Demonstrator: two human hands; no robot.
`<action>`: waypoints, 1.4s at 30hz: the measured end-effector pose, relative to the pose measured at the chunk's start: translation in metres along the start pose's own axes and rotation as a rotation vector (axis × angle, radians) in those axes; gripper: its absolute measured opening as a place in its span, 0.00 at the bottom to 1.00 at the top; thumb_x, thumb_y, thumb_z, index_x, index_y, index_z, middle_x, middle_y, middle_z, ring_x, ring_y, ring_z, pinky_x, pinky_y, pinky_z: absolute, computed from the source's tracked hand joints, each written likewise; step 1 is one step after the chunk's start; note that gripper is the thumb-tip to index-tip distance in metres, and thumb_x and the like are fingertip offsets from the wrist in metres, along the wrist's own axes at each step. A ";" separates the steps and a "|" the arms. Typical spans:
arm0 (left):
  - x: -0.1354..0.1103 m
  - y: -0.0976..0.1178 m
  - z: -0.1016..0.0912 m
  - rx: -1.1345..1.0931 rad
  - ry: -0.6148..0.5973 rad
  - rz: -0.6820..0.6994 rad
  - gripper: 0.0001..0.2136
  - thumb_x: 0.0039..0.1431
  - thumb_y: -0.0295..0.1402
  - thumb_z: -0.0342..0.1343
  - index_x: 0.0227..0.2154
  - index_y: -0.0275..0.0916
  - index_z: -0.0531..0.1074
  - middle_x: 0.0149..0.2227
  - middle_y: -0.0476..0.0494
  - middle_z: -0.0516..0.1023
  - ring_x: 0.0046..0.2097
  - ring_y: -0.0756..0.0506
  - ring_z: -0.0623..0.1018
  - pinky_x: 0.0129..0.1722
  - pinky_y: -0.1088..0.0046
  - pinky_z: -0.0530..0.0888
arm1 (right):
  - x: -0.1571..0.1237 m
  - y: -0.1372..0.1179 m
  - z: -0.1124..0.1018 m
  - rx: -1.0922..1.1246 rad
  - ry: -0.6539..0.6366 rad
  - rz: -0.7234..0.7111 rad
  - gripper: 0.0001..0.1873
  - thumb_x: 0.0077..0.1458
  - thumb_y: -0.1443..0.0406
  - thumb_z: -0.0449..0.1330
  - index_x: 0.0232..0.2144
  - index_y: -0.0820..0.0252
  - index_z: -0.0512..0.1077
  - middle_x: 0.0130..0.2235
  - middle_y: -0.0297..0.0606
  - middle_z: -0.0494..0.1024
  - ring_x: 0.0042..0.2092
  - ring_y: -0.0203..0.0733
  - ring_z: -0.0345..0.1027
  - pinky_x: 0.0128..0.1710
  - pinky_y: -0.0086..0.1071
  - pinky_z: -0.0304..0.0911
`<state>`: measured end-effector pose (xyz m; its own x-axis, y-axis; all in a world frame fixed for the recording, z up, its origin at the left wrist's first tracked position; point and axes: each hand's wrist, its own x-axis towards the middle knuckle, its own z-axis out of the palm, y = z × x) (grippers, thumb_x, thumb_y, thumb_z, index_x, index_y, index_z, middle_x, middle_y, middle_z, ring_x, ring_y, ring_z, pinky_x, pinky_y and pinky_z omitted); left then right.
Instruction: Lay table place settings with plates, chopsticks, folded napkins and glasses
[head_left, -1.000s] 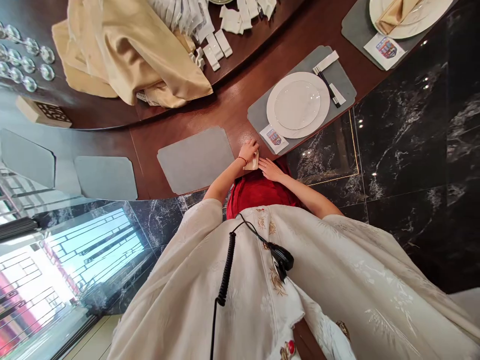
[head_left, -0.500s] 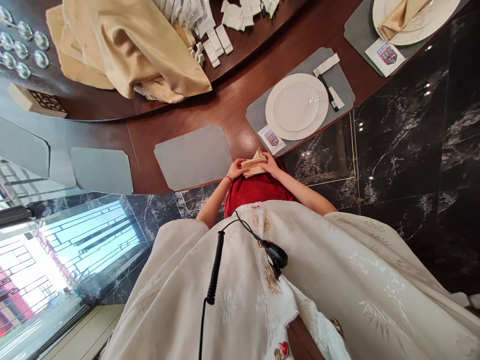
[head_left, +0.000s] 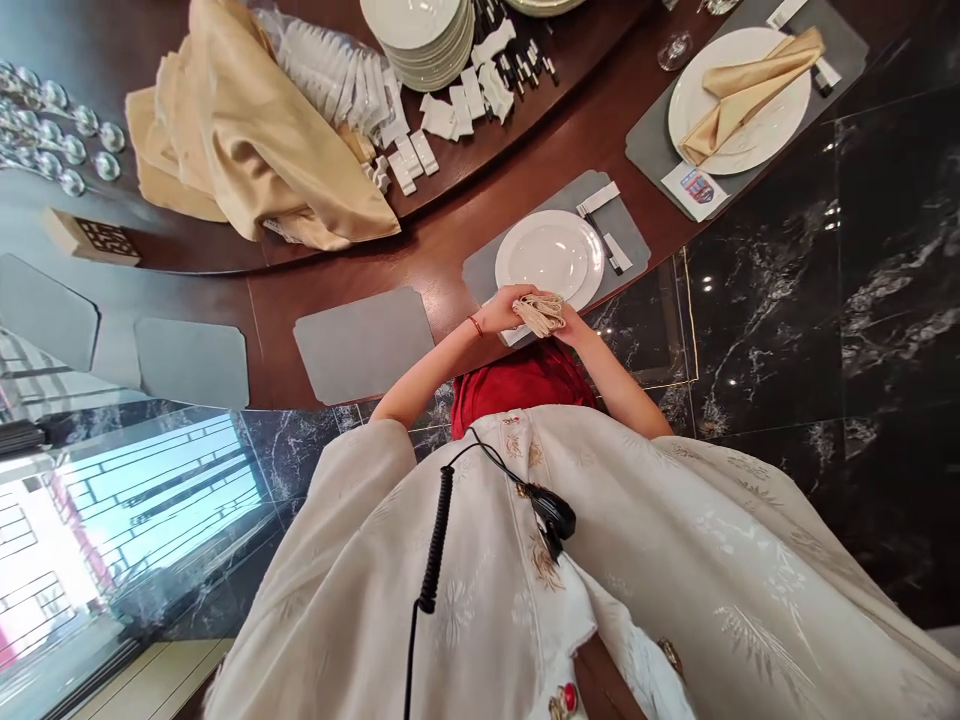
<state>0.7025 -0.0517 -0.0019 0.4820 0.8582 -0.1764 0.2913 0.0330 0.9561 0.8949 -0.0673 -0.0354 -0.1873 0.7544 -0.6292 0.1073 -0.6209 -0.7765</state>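
Both my hands hold a folded beige napkin [head_left: 540,312] at the table's near edge. My left hand [head_left: 504,310] grips its left end, fingers curled over it. My right hand [head_left: 576,326] supports the right end from below, fingers wrapped round it. The napkin hovers just in front of a white plate [head_left: 551,257] that sits on a grey placemat [head_left: 631,232]. A small card lies partly hidden under my hands.
A bare grey placemat [head_left: 364,342] lies to the left, two more [head_left: 193,360] further left. The raised centre of the dark wood table [head_left: 450,240] carries heaped beige cloths [head_left: 255,150], stacked plates [head_left: 420,30], white rests and spoons. Another setting with a folded napkin [head_left: 742,90] stands at the right.
My hands have lifted the folded napkin from my lap up and forward to the plate's near rim. The view has tilted, showing more of the table's centre.
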 end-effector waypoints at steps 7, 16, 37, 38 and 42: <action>0.101 -0.024 -0.009 0.113 0.011 -0.005 0.11 0.49 0.36 0.67 0.33 0.37 0.74 0.32 0.48 0.80 0.35 0.48 0.76 0.41 0.72 0.73 | 0.002 -0.014 -0.049 -0.368 0.359 -0.314 0.17 0.58 0.55 0.64 0.47 0.55 0.74 0.50 0.45 0.80 0.52 0.50 0.74 0.55 0.41 0.71; 0.146 -0.045 -0.007 0.292 -0.087 -0.091 0.05 0.44 0.29 0.61 0.28 0.37 0.74 0.27 0.48 0.78 0.34 0.46 0.75 0.43 0.70 0.74 | 0.037 -0.022 -0.055 -0.732 0.278 -0.300 0.15 0.62 0.56 0.63 0.46 0.58 0.79 0.44 0.46 0.83 0.49 0.52 0.75 0.50 0.38 0.68; 0.019 -0.091 0.062 -0.270 1.011 -0.729 0.20 0.59 0.26 0.61 0.55 0.36 0.72 0.54 0.33 0.80 0.50 0.44 0.80 0.55 0.66 0.77 | 0.044 -0.018 -0.050 -1.067 0.180 -0.135 0.24 0.68 0.47 0.58 0.51 0.61 0.69 0.38 0.45 0.80 0.43 0.53 0.75 0.44 0.37 0.65; 0.021 -0.092 0.065 -0.280 1.015 -0.727 0.21 0.56 0.24 0.61 0.54 0.35 0.73 0.53 0.34 0.80 0.50 0.45 0.80 0.55 0.66 0.77 | 0.043 -0.015 -0.052 -1.062 0.182 -0.122 0.23 0.68 0.47 0.58 0.50 0.60 0.70 0.38 0.44 0.80 0.42 0.52 0.75 0.44 0.36 0.64; 0.037 -0.095 0.063 -0.295 1.015 -0.674 0.16 0.53 0.19 0.58 0.45 0.34 0.77 0.48 0.36 0.82 0.47 0.45 0.81 0.55 0.66 0.77 | 0.038 -0.004 -0.060 -1.074 0.148 -0.096 0.16 0.69 0.52 0.59 0.46 0.59 0.71 0.38 0.42 0.80 0.41 0.48 0.74 0.42 0.33 0.62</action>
<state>0.7450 -0.0552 -0.1142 -0.5819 0.6289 -0.5156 -0.0268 0.6188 0.7851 0.9462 -0.0229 -0.0584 -0.1285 0.8527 -0.5064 0.9095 -0.1023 -0.4029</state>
